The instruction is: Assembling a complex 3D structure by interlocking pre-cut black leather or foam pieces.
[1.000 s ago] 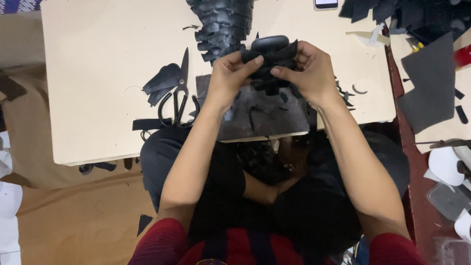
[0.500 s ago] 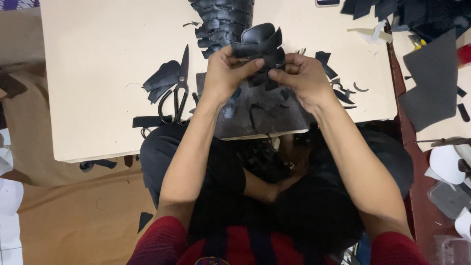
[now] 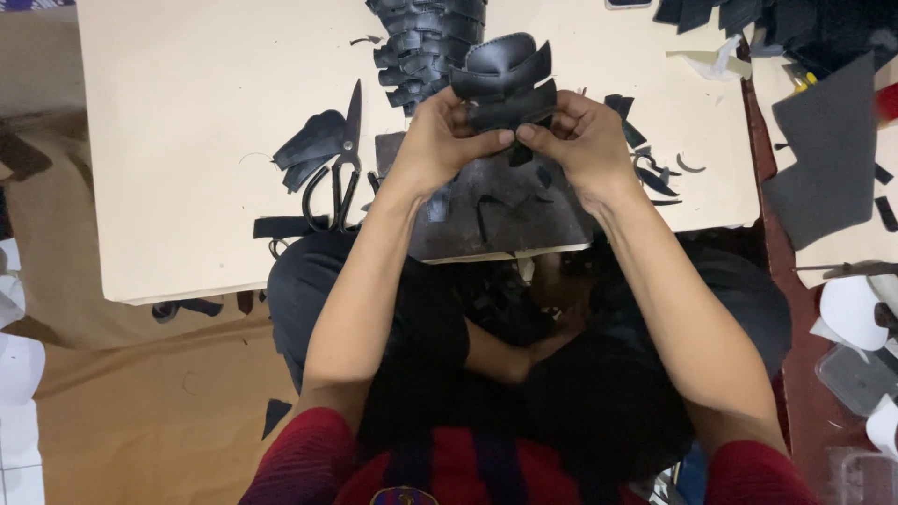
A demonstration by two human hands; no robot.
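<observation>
Both of my hands are up over the pale table (image 3: 187, 140), and they hold a small stack of black leather pieces (image 3: 503, 82) between them. Left hand (image 3: 440, 140) pinches the stack from the left side, thumb on top. Right hand (image 3: 575, 140) pinches it from the right side, and our fingertips almost touch in the middle. Under my hands lies a dark flat mat (image 3: 496, 210). Black scissors (image 3: 341, 168) lie on the table to the left, next to a black scrap (image 3: 309, 145). More black pieces sit in a pile (image 3: 426, 37) just behind the stack.
</observation>
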